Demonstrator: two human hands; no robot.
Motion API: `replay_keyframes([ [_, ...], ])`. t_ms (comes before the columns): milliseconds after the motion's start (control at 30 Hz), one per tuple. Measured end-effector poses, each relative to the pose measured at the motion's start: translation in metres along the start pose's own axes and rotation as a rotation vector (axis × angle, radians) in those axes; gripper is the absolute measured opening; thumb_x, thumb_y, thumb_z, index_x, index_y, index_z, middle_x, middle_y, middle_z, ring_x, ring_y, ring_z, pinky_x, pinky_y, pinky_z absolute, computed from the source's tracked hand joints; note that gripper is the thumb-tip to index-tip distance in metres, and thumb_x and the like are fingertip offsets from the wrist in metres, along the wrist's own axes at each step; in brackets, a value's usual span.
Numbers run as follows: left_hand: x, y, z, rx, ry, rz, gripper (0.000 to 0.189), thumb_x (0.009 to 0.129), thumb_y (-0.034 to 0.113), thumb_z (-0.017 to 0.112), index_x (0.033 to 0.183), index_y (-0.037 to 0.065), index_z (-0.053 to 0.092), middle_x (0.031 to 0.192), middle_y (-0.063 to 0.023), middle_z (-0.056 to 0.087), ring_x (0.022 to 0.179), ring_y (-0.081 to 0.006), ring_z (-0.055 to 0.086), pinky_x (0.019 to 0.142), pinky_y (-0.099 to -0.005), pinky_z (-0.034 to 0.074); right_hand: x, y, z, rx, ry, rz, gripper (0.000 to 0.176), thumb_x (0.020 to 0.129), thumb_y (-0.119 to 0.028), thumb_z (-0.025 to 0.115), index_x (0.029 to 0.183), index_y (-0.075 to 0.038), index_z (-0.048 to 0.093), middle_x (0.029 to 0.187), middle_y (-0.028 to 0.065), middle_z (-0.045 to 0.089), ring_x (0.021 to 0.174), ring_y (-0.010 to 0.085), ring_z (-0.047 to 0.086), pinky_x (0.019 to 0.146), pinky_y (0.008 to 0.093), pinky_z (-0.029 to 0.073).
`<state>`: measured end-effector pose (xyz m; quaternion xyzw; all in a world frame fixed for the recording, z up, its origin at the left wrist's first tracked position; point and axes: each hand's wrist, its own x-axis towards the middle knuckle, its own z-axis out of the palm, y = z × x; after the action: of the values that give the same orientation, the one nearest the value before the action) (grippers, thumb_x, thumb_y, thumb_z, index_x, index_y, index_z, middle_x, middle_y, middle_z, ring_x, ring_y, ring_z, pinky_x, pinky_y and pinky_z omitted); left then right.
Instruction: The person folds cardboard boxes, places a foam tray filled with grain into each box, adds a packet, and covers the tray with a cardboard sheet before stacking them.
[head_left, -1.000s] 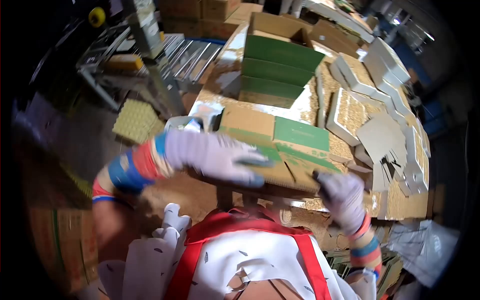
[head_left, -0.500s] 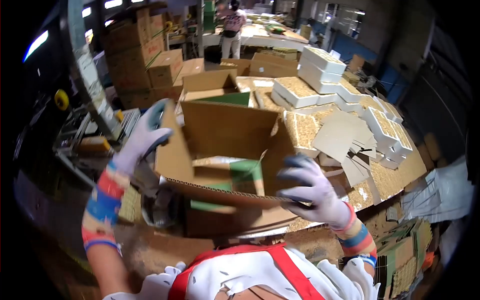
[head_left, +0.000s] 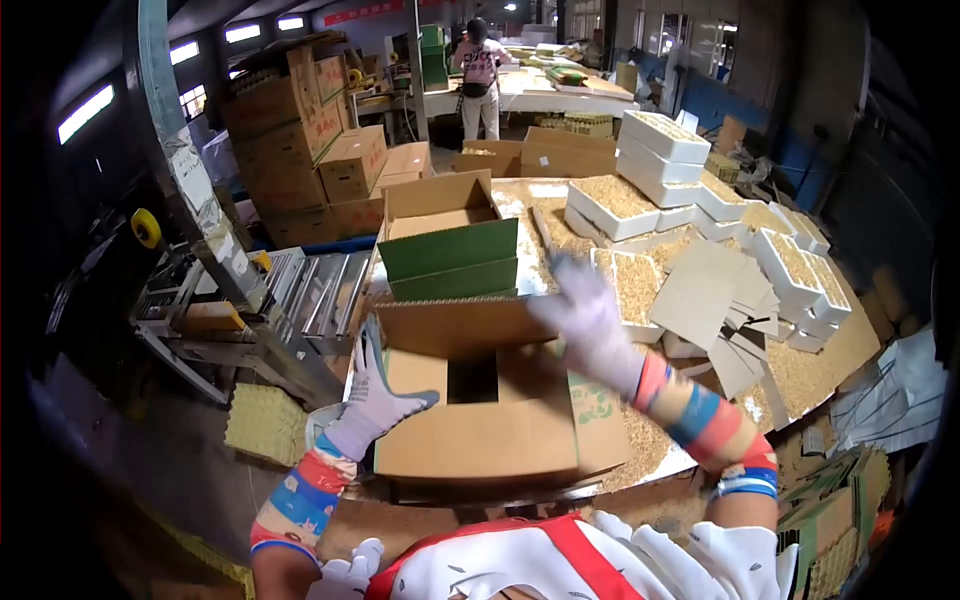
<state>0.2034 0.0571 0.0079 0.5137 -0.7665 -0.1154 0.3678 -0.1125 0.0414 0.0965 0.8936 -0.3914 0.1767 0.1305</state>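
A brown cardboard box [head_left: 480, 440] is right in front of me, its near and side flaps lying inward around a dark gap. The far flap [head_left: 440, 325] stands raised. My left hand [head_left: 375, 405], in a pale glove with dark fingertips, rests at the box's left side, fingers stretched and thumb apart over the left flap. Motion blurs my right hand [head_left: 590, 320], gloved alike; its fingers look spread at the right end of the far flap. Close behind stands another open box [head_left: 450, 255] with a green outer flap.
White foam trays [head_left: 665, 150] filled with tan material are stacked at the back right. Grey card sheets [head_left: 700, 290] lie nearer. A roller conveyor [head_left: 325, 295] and a post [head_left: 200, 190] stand left, before stacked cartons [head_left: 275, 150]. A person [head_left: 480, 80] stands at a far table.
The box has come down from a tilted hold, and its near and side flaps now lie inward. My left hand moved down and right; my right hand moved up to the far flap.
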Motion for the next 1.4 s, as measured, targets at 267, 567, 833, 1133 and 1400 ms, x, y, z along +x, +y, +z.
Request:
replay_keyframes([
  [267,0.003,-0.025,-0.014,-0.712,-0.406,-0.699,0.067,0.087,0.044,0.063,0.134,0.001,0.044,0.121,-0.0149,0.058,0.108,-0.0190,0.056,0.091,-0.0325,0.047,-0.067,-0.014,0.013,0.394,-0.131,0.203,0.084,0.075,-0.055,0.070,0.130,0.002,0.042,0.121,0.0227,0.052,0.120,0.0354,0.046,0.104,0.0409,0.035],
  [567,-0.034,0.008,-0.019,-0.024,-0.224,-0.157,0.054,0.079,0.031,0.069,0.125,0.007,0.053,0.122,-0.0279,0.052,0.112,-0.0428,0.051,0.096,-0.0418,0.042,-0.084,0.004,0.025,1.594,-0.267,0.617,0.087,0.084,-0.037,0.068,0.146,0.000,0.020,0.144,0.0199,0.037,0.133,0.0284,0.036,0.110,0.0353,0.028],
  [833,0.017,0.012,-0.012,-0.764,-0.067,-0.521,0.072,0.082,0.004,0.057,0.148,0.011,0.027,0.149,-0.0041,0.032,0.086,-0.0069,0.053,0.072,-0.0207,0.045,-0.100,0.094,0.071,1.106,-0.560,0.242,0.078,0.084,-0.039,0.066,0.144,-0.003,0.030,0.145,0.0213,0.035,0.137,0.0355,0.029,0.111,0.0388,0.027],
  [1133,0.050,-0.001,0.023,-0.520,-0.092,-0.488,0.064,0.080,0.009,0.058,0.140,-0.001,0.037,0.144,-0.0110,0.039,0.134,-0.0214,0.033,0.111,-0.0306,0.023,-0.032,0.195,0.225,-0.031,-0.390,0.753,0.080,0.080,-0.066,0.048,0.139,-0.012,0.042,0.149,0.0302,0.019,0.139,0.0463,0.013,0.111,0.0612,0.003],
  [1400,0.045,0.003,0.023,-0.349,-0.092,-0.497,0.061,0.083,0.019,0.061,0.137,0.000,0.042,0.141,-0.0138,0.044,0.132,-0.0239,0.039,0.110,-0.0325,0.026,-0.063,0.358,0.193,-0.033,-0.115,1.176,0.079,0.073,-0.059,0.065,0.126,-0.002,0.051,0.119,0.0251,0.057,0.110,0.0362,0.056,0.093,0.0412,0.045],
])
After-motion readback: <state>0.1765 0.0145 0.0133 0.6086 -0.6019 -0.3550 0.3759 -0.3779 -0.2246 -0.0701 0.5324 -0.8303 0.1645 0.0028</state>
